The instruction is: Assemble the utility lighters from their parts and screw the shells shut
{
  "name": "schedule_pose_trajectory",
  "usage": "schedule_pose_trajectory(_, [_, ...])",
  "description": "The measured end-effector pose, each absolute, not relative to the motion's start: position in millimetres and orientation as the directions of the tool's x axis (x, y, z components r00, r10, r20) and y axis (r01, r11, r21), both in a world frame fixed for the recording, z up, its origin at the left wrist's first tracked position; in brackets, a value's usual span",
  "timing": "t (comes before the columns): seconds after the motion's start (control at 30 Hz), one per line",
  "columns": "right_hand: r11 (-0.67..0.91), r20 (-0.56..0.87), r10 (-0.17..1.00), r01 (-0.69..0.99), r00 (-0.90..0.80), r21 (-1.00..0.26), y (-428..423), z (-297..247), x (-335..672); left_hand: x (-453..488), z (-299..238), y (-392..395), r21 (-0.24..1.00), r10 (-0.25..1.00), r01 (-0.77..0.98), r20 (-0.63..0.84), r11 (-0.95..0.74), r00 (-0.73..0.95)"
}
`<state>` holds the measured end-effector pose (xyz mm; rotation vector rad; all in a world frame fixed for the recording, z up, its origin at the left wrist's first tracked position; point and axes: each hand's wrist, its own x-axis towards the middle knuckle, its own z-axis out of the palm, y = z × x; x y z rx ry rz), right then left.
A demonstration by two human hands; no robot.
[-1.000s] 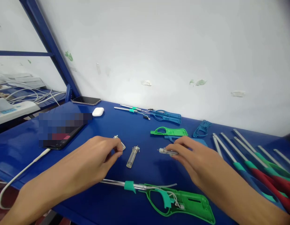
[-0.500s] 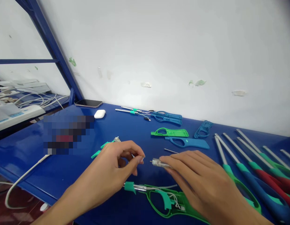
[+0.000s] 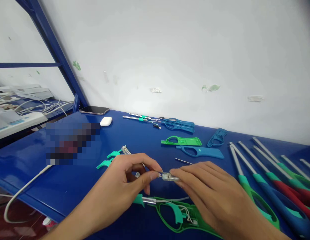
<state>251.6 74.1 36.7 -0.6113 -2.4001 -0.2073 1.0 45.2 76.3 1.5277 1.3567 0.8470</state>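
My right hand (image 3: 210, 190) grips a small clear plastic lighter fuel tank (image 3: 168, 177), its valve end pointing left. My left hand (image 3: 129, 180) pinches thumb and forefinger at that valve tip; a tiny part between them is too small to name. Below the hands lies an opened green lighter shell (image 3: 201, 218) with a teal trigger (image 3: 179, 214), white wires and a metal tube (image 3: 149, 200). Beyond my left hand are loose teal triggers (image 3: 104, 163) and another clear tank (image 3: 125, 150). A thin metal rod (image 3: 183, 161) lies behind my right hand, partly hidden.
Several assembled lighters (image 3: 262, 186) line the right side. Blue shell halves (image 3: 202, 152), a green half (image 3: 192, 141) and wired metal tubes (image 3: 133, 118) lie toward the wall. A white case (image 3: 106, 121), a phone (image 3: 94, 110) and a cable (image 3: 13, 200) are at left.
My left hand has moved right, bringing its fingertips from a gap away up to the tank's valve tip. My right hand has barely moved and keeps hold of the tank.
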Motion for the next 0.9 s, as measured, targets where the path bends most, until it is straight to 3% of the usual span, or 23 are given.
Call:
schedule_pose_trajectory(0.53, [0.872, 0.654, 0.373, 0.489, -0.657, -0.006, 74.2, 36.3, 250.9, 4.2, 70.5, 43.6, 0.944, 0.994, 0.327, -0.004, -0.033, 0.113])
schedule_pose_trajectory(0.9, [0.872, 0.653, 0.377, 0.490, -0.657, -0.011, 74.2, 39.2, 253.2, 7.2, 71.4, 41.2, 0.969, 0.984, 0.247, -0.017, -0.028, 0.177])
